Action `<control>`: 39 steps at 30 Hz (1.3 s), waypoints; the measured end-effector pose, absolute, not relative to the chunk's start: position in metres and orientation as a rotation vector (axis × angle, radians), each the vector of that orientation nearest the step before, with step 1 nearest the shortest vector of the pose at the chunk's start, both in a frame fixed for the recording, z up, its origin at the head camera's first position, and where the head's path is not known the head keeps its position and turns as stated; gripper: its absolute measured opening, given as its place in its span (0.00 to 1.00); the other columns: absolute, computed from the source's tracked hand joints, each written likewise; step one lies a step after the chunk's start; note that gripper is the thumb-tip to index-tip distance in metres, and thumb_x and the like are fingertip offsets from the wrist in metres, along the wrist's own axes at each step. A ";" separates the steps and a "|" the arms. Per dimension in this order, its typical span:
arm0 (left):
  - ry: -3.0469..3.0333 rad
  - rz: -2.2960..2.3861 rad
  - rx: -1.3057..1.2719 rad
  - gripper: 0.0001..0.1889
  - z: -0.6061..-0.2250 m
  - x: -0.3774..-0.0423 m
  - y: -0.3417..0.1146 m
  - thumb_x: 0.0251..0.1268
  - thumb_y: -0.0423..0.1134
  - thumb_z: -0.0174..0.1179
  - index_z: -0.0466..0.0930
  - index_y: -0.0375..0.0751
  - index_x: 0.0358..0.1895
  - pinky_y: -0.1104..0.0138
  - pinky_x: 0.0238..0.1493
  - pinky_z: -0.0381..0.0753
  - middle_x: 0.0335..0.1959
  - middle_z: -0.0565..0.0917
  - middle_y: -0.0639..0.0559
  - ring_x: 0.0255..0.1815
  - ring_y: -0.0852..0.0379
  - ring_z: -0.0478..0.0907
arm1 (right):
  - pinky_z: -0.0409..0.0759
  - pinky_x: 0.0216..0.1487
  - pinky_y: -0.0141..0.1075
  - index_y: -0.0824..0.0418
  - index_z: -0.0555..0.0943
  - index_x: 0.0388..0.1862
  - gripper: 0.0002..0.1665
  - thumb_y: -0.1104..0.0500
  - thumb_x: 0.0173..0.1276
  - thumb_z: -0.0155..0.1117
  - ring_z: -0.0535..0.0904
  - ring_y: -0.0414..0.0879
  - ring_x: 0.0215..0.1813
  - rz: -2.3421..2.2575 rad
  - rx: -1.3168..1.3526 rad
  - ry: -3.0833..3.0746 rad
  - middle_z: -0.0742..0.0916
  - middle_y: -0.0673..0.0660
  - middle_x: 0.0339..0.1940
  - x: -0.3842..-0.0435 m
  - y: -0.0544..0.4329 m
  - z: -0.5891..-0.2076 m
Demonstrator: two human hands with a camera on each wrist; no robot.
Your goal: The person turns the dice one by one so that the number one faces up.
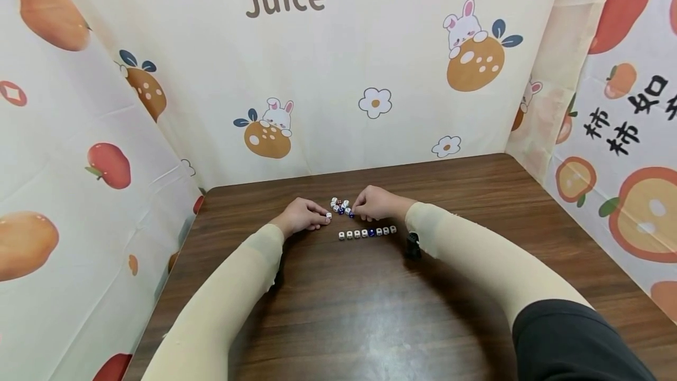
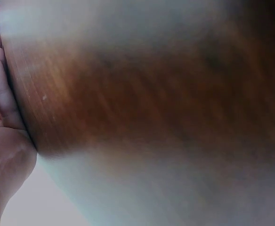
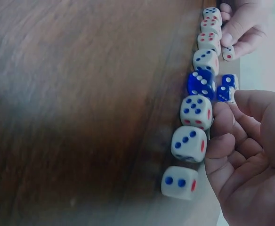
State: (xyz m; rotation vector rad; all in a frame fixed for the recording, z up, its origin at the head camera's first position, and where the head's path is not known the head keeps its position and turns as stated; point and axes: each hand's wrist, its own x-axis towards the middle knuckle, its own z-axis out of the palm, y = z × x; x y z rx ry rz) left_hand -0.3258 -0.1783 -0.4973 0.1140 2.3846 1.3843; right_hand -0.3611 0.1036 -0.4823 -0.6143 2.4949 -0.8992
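In the head view, my left hand point(image 1: 302, 215) pinches a white die point(image 1: 329, 216) between thumb and fingertips, just left of a small cluster of dice. That die shows a red pip in the right wrist view. My right hand point(image 1: 376, 203) reaches in from the other side, fingers curled, its fingertips at a blue die point(image 1: 351, 214) on the cluster's near right edge. Nearer the body runs a straight row of white dice point(image 3: 196, 111) with one blue die point(image 3: 201, 83) among them. In the right wrist view, the right hand's lower fingers point(image 3: 221, 143) lie close beside this row.
The cluster between the hands holds white dice point(image 1: 346, 203), blue dice and a red die point(image 1: 339, 201). Everything lies on a dark wooden table point(image 1: 338, 310). Printed curtains point(image 1: 338, 75) enclose its back and sides. A black wrist device point(image 1: 414, 246) hangs under the right wrist.
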 end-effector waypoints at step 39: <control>2.397 1.375 0.125 0.11 -0.495 -0.324 -0.179 0.73 0.37 0.79 0.96 0.37 0.54 0.73 0.35 0.88 0.44 0.95 0.50 0.31 0.66 0.85 | 0.78 0.25 0.32 0.54 0.88 0.27 0.22 0.48 0.85 0.72 0.77 0.40 0.21 -0.863 -0.532 2.576 0.85 0.48 0.19 -0.350 0.092 -0.484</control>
